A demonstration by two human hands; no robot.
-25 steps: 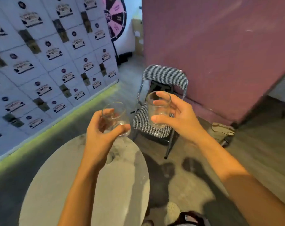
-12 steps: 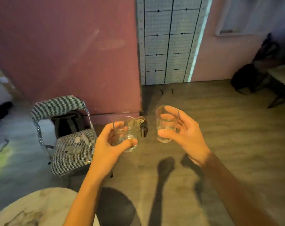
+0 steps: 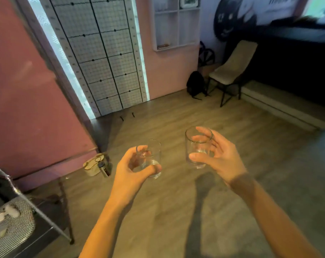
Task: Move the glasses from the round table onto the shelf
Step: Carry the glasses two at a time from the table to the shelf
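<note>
My left hand (image 3: 129,170) is curled round a clear tumbler (image 3: 148,159) at about 6 o'clock in my view, thumb across its lower wall and fingers behind it. My right hand (image 3: 219,159) pinches a second tumbler (image 3: 198,148) at 4 o'clock, thumb on the near side and fingers wrapped behind, the two glasses apart, mouths up, over the wooden floor (image 3: 158,211). The white wall shelf (image 3: 173,25) hangs well away at 12 o'clock, a beige chair (image 3: 232,69) and black backpack (image 3: 195,83) at 2 o'clock, a checked folding chair (image 3: 13,216) at 8 o'clock.

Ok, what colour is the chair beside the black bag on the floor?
Beige, on thin black legs; the chair shows in the head view, the only one.
</note>
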